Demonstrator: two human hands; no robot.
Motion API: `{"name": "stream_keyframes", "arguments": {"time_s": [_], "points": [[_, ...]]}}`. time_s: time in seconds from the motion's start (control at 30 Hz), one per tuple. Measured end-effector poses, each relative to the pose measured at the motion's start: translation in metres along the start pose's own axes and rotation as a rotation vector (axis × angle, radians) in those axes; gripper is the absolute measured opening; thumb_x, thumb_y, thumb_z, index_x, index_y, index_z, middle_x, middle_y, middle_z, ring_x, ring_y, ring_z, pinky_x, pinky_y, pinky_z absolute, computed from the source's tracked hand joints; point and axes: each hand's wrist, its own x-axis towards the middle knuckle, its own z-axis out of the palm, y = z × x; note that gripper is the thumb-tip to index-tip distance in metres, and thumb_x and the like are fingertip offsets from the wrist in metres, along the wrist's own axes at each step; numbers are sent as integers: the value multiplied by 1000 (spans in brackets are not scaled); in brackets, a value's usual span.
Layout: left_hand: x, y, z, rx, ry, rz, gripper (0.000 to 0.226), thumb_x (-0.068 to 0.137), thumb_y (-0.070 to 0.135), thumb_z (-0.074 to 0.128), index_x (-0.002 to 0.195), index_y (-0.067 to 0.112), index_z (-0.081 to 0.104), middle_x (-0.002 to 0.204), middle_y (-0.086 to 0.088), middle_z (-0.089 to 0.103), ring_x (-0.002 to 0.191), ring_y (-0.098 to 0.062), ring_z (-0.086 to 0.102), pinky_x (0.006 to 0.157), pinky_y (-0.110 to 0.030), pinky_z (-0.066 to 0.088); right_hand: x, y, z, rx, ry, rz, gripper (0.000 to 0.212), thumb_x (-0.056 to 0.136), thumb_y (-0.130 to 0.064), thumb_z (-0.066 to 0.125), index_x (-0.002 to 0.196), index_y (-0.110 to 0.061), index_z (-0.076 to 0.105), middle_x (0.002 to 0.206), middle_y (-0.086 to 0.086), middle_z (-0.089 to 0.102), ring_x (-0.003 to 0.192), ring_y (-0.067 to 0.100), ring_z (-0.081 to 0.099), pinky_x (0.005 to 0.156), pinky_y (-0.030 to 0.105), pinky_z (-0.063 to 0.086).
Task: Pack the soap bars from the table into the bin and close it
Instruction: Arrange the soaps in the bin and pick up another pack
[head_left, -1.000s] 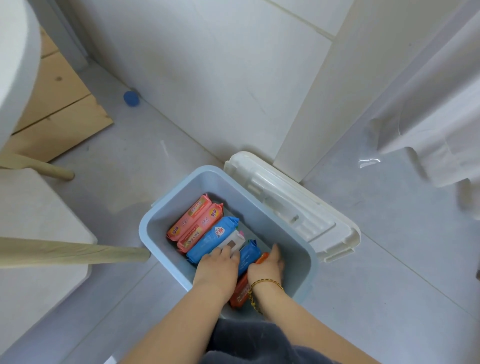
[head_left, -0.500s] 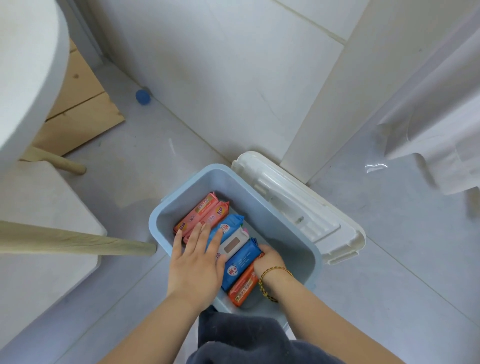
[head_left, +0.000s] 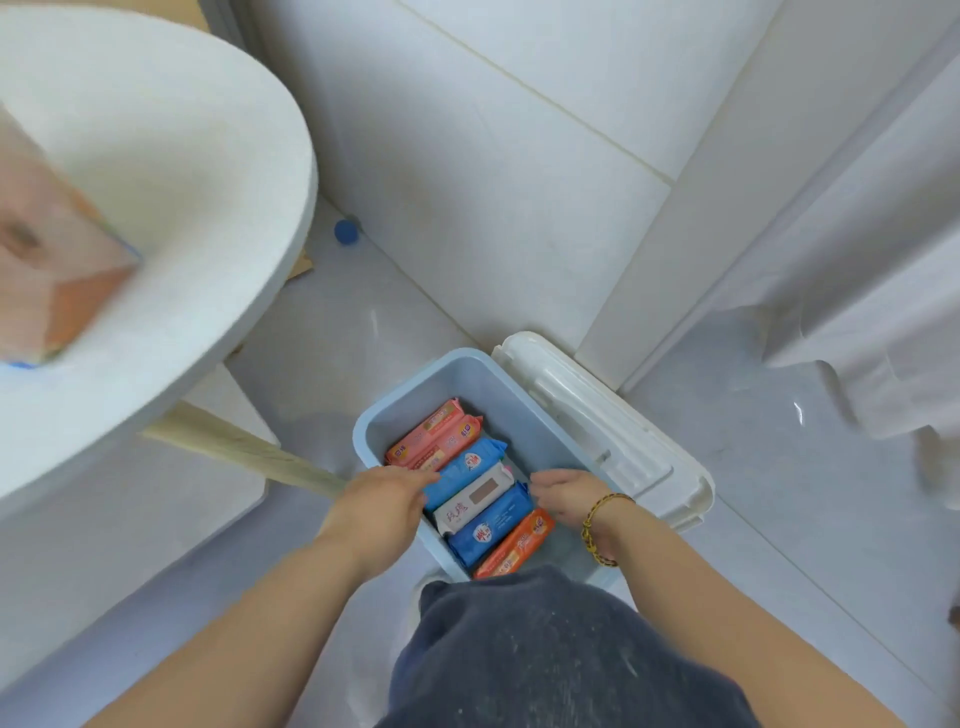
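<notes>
Glossy grey floor tiles (head_left: 322, 364) under rectangular blue plastic bin (head_left: 415, 384), crinkly-wrapped soap bars (head_left: 470, 499).

Light-blue bin (head_left: 415, 382) open on the floor, white lid (head_left: 613, 431) propped against its right side. Six wrapped soap bars (head_left: 470, 496) in a tight row on edge inside: two pink, blue, white, blue, orange.
</notes>
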Motion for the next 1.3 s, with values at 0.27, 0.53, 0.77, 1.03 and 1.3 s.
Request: {"name": "stream_keyframes", "arguments": {"time_s": [0.27, 0.53, 0.77, 1.03, 1.3], "points": [[-106, 8, -95, -105, 414, 124, 32, 94, 21, 38, 120, 31, 54, 123, 10, 60, 111, -10, 53, 89, -14, 32, -93, -85, -10, 30, -152, -291, 16, 89, 4, 49, 89, -2, 63, 104, 21, 63, 89, 28, 59, 60, 14, 55], [-248, -38, -176, -45, 1029, 40, 31, 79, 27, 44, 83, 15, 72, 74, 5, 73, 78, -8, 57, 67, -18, 43, -193, -183, 39, -147, -288, -682, 24, 88, 5, 48, 76, -9, 64, 68, 2, 72, 62, 8, 70, 52, 12, 54], [-305, -101, -174, 70, 1243, -406, 41, 78, 34, 39, 99, 11, 67, 102, -5, 69, 103, -26, 61, 96, -33, 27, -237, -241, 160, -498, -295, -791, 12, 87, -10, 56, 97, -12, 61, 81, -2, 65, 68, 6, 64, 67, 18, 54], [-309, -115, -171, 108, 1107, -537, 49, 78, 46, 35, 89, 16, 72, 93, -3, 74, 94, -25, 68, 92, -35, 26, -230, -295, 284, -584, 4, -721, 80, 77, -48, 61, 137, -10, 23, 143, 11, 37, 128, 29, 40, 98, 32, 38], [-307, -123, -170, 95, 1083, -520, 50, 75, 49, 36, 86, 18, 73, 93, -2, 74, 93, -23, 69, 90, -34, 28, -203, -306, 338, -963, 181, -685, 104, 62, -55, 67, 140, -20, 8, 134, 11, 31, 127, 31, 38, 100, 41, 41]]}}
